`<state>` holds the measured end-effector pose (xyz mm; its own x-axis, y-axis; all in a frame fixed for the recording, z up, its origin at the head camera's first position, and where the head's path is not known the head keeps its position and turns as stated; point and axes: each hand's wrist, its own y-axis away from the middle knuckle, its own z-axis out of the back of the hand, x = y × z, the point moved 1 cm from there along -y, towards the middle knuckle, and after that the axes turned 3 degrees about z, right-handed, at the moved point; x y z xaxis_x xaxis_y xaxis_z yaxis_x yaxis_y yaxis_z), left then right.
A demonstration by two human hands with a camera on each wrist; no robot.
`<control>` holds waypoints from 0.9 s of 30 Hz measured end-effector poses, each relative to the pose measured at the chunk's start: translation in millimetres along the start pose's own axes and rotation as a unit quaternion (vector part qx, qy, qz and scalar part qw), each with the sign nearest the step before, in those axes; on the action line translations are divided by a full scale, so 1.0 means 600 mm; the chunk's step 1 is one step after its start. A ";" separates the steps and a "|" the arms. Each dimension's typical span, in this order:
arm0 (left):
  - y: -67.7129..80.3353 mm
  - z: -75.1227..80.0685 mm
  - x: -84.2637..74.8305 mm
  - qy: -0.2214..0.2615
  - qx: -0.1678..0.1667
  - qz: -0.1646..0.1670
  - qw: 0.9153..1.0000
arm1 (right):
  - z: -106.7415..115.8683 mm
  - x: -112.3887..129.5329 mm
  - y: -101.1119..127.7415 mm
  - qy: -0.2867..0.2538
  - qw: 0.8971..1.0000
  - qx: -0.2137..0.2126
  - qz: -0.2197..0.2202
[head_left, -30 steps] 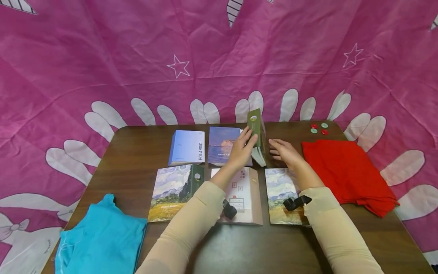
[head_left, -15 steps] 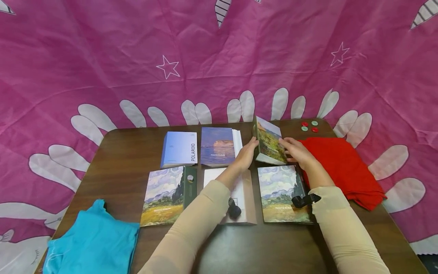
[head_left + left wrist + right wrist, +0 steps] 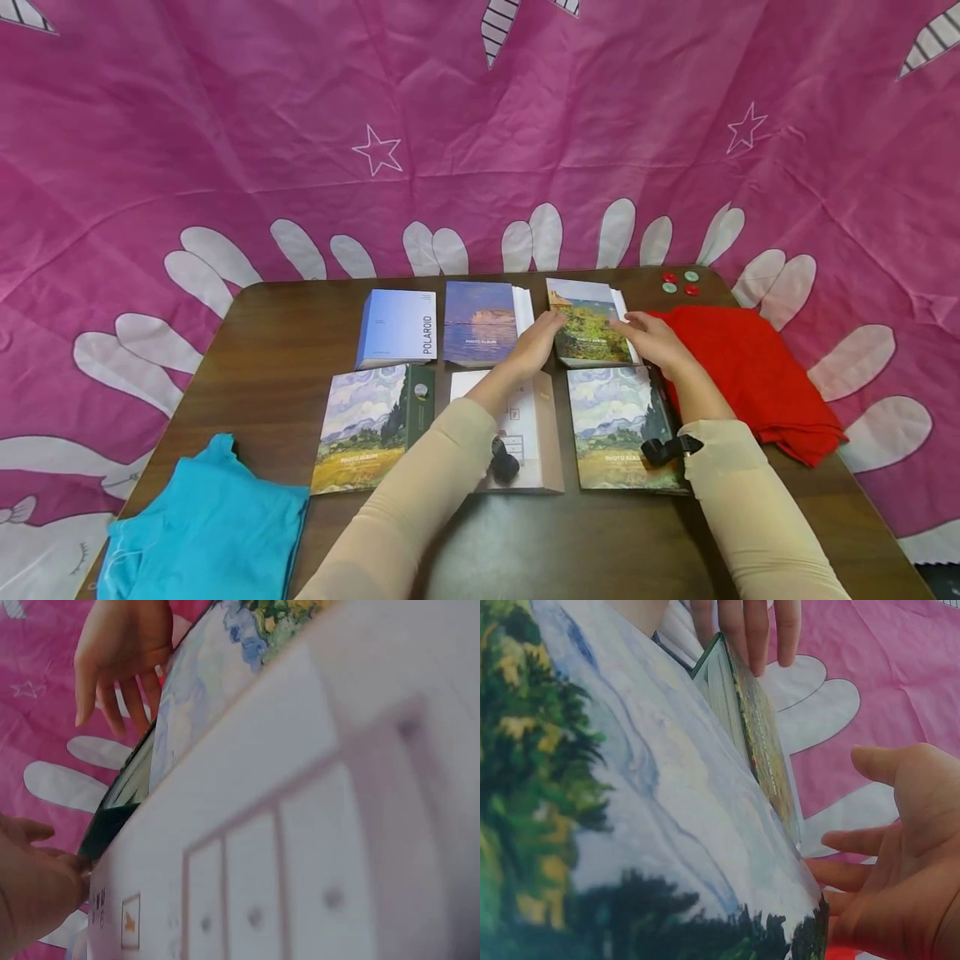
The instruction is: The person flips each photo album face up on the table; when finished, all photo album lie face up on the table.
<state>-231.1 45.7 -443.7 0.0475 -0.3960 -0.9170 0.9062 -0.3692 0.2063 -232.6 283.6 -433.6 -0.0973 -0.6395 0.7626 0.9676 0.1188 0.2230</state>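
Observation:
A photo album with a garden painting on its cover [image 3: 588, 329] lies on the table at the back right, cover up. My left hand [image 3: 537, 342] is at its left edge, fingers stretched out. On the other side my right hand [image 3: 654, 337] has its thumb apart from loosely straight fingers, right at the album's right edge. In the right wrist view the album [image 3: 769, 742] stands between both hands, its pages toward me. Below it lies a wheat-field photo album [image 3: 618, 425], partly under my right wrist. A white album with a drawer drawing [image 3: 536, 433] sits under my left forearm.
To the left are a seascape photo album [image 3: 480, 321], a blue Polaroid album [image 3: 397, 325] and another wheat-field album [image 3: 363, 429]. Red cloth [image 3: 757, 375] lies right, turquoise cloth [image 3: 206, 533] front left. Several red and pale green discs [image 3: 680, 283] sit at the back right corner.
The garden-painting album was upright on edge with its green spine showing, then tilted, and now lies flat. My right hand came in to its right side; both hands have loosened around it.

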 end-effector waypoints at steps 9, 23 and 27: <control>0.028 0.041 0.019 -0.073 -0.049 -0.044 0.995 | -0.035 0.034 0.013 -0.108 0.991 -0.074 0.031; 0.118 0.107 0.040 -0.137 -0.075 -0.064 0.986 | -0.139 0.093 0.052 -0.282 0.954 -0.082 0.064; 0.149 0.130 0.052 -0.149 -0.104 -0.060 0.982 | -0.167 0.109 0.067 -0.292 0.951 -0.064 0.081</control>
<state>-181.1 -65.2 -427.3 -0.1605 -0.5997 -0.7840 0.9657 -0.2598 0.0010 -177.0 170.4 -435.6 -0.0218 -0.0856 0.9961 0.9977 0.0629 0.0272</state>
